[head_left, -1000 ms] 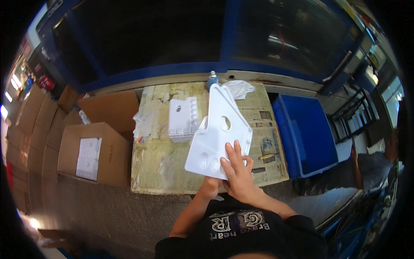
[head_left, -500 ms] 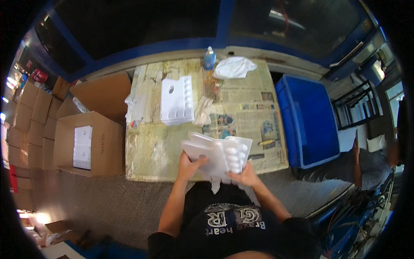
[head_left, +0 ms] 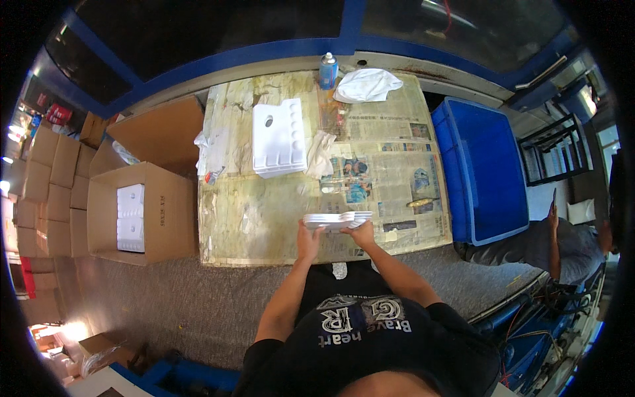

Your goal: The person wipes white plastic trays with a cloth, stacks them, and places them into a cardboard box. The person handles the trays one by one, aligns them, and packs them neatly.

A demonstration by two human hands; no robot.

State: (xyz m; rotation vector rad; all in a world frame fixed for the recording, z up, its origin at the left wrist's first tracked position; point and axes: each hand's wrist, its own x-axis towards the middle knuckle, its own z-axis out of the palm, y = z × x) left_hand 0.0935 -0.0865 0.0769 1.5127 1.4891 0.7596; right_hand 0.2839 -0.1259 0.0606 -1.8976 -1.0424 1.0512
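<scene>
I hold a white plastic palette tray point(head_left: 337, 220) flat and edge-on above the near part of the newspaper-covered table point(head_left: 264, 218). My left hand point(head_left: 308, 237) grips its left end and my right hand point(head_left: 362, 233) grips its right end from below. Farther back on the table lies a stack of the same white trays point(head_left: 278, 137), each with wells and a thumb hole.
A blue spray can point(head_left: 328, 70) and a white rag point(head_left: 366, 85) sit at the table's far edge. An open cardboard box point(head_left: 142, 213) holding white trays stands to the left, a blue bin point(head_left: 487, 172) to the right. Another person point(head_left: 562, 241) sits at far right.
The tray stood upright in my right hand a second ago. It was then tilted down, and both hands now hold it level near the table's front edge.
</scene>
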